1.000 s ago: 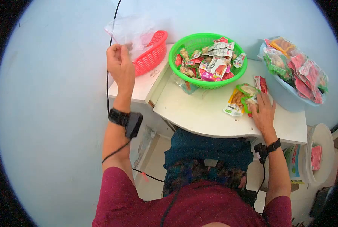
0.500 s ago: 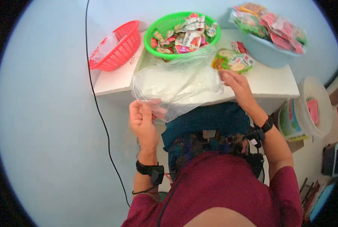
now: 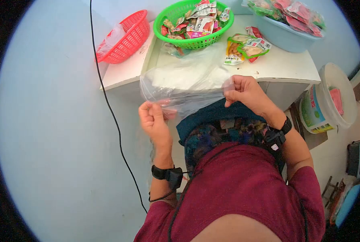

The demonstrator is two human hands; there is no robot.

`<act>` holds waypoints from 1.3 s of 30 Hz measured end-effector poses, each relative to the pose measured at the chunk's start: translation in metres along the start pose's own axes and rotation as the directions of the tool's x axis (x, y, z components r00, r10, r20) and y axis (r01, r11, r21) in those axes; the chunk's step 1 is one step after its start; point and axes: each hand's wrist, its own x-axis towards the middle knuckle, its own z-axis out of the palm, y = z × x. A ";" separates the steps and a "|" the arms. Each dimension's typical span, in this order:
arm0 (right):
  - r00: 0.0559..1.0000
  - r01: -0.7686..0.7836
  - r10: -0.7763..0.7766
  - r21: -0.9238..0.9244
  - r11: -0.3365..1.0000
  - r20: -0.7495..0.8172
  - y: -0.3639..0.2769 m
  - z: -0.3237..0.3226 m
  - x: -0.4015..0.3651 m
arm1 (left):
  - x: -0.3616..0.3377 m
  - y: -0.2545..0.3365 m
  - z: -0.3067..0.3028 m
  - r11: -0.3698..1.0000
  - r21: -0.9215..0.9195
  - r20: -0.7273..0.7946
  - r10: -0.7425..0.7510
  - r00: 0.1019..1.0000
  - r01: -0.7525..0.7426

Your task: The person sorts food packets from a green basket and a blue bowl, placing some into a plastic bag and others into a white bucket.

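Observation:
A clear plastic bag is stretched between my two hands, over the front edge of the white table. My left hand pinches its left side, with some fingers showing through the film. At the bag's right side my right hand grips the plastic between thumb and fingers. Just beyond the right hand, a few snack packets lie on the table, green, yellow and red. Whether anything is inside the bag I cannot see; it looks limp and see-through.
Along the back stand a red basket with clear plastic in it, a green basket full of small packets, and a pale blue basin heaped with packets. A white bucket is on the floor at right. A black cable hangs at left.
My right hand has moved slightly down and left, its fingers now curled on the bag. The bag hangs lower and flatter. The view has shifted, so the table sits higher.

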 end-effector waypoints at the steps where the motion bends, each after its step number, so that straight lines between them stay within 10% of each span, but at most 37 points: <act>1: 1.000 -0.009 0.009 -0.019 1.000 0.002 0.000 -0.001 -0.002 | 0.002 -0.003 -0.007 1.000 -0.026 -0.010 -0.014 1.000 0.013; 9: 0.996 -0.021 0.035 -0.148 0.989 0.088 0.005 -0.014 -0.019 | -0.009 -0.003 -0.017 0.997 -0.038 -0.014 -0.073 0.997 0.072; 18: 0.973 -0.185 0.212 0.237 0.954 -0.095 0.012 -0.023 -0.014 | -0.021 -0.012 -0.018 0.972 -0.078 0.174 -0.208 0.963 0.224; 27: 0.929 0.121 -0.082 0.085 0.989 -0.360 0.022 -0.044 -0.012 | -0.028 -0.017 -0.020 0.956 0.029 0.242 -0.290 0.926 0.291; 34: 0.990 -0.050 0.101 0.427 0.903 -0.099 0.019 -0.031 -0.027 | -0.025 -0.017 -0.014 0.964 -0.006 0.212 -0.260 0.942 0.267; 39: 0.985 -0.133 0.154 0.227 0.965 -0.077 0.036 -0.026 -0.036 | -0.021 -0.018 -0.012 0.968 -0.070 0.193 -0.222 0.956 0.240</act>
